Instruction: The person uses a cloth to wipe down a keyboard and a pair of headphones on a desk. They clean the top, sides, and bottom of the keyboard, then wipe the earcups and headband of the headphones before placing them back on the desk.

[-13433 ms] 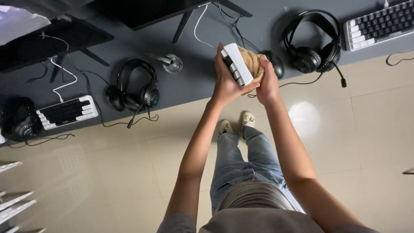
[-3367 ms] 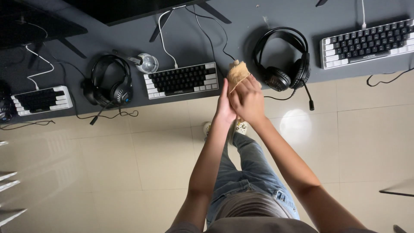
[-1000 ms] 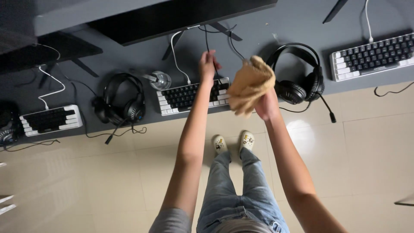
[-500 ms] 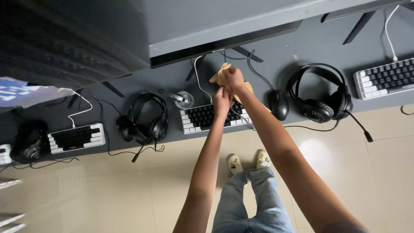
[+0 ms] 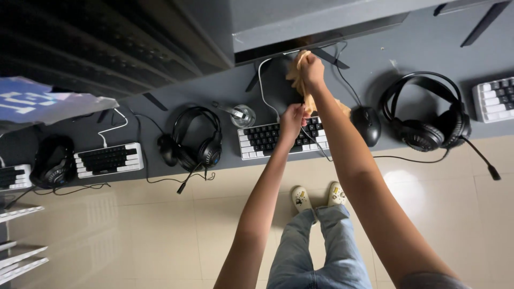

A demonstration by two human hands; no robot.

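You're gripping the cloth (image 5: 305, 80) in your right hand (image 5: 312, 68), wiping under the monitor (image 5: 321, 27) edge, left hand (image 5: 292, 119) resting fingers-curled on the keyboard (image 5: 267, 138); keep strokes clear of the cable (image 5: 263, 85).

Long dark grey desk (image 5: 428, 48), running from 9 o'clock to 3 o'clock above a beige tiled floor (image 5: 160, 230). Resting on it, from 9 o'clock: black headset (image 5: 51, 163); small black-and-white keyboard (image 5: 108, 159); black mouse (image 5: 167, 150) touching a second headset (image 5: 199, 140); glass jar (image 5: 242, 115); central keyboard (image 5: 281, 137) near 12 o'clock; black mouse (image 5: 368, 124) at 1 o'clock; large headset (image 5: 428, 120) at 2 o'clock; white keyboard (image 5: 495, 99) at 3 o'clock. Monitor stand feet (image 5: 326, 56) at 12 o'clock, with cables trailing over the front edge.
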